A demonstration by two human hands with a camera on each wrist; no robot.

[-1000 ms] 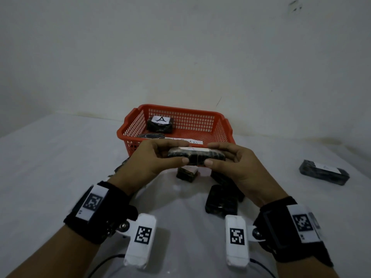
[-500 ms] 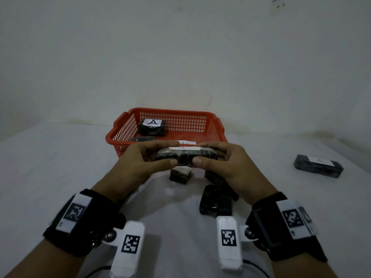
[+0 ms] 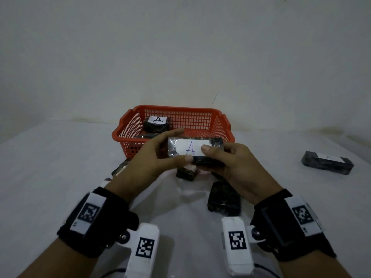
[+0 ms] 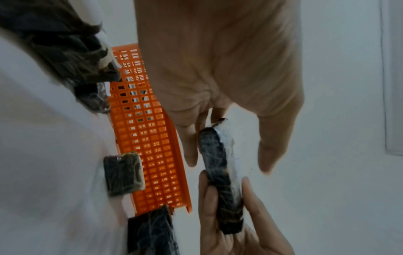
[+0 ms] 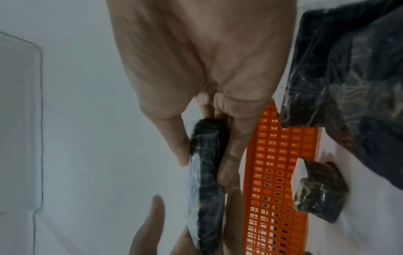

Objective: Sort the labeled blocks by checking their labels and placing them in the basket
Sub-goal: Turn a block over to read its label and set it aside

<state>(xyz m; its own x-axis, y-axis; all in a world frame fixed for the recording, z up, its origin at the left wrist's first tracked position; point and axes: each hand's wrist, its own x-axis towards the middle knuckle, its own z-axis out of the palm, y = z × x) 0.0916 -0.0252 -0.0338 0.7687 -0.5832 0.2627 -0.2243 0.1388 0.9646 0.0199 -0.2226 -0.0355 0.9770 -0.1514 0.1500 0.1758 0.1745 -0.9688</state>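
Both hands hold one long dark block [image 3: 195, 150] in the air just in front of the red basket [image 3: 222, 125]. Its white label faces me and reads "A". My left hand [image 3: 160, 155] grips the block's left end, thumb under the label; my right hand [image 3: 224, 159] grips the right end, thumb on the label. The left wrist view shows the block [image 4: 220, 179] edge-on between fingers of both hands, as does the right wrist view [image 5: 207, 182]. Inside the basket lies a block labelled "A" [image 3: 156, 124], with another dark block beside it, partly hidden.
Several dark blocks lie on the white table below my hands: a small one [image 3: 186, 173], a flat one [image 3: 223, 199], and others [image 3: 120, 169] half hidden behind my left hand. One long labelled block [image 3: 327, 162] lies apart at the right. A plain wall stands behind the basket.
Both hands have tilted the block so its label, edge-on before, now faces me. The hands and block rose slightly toward the basket's front.
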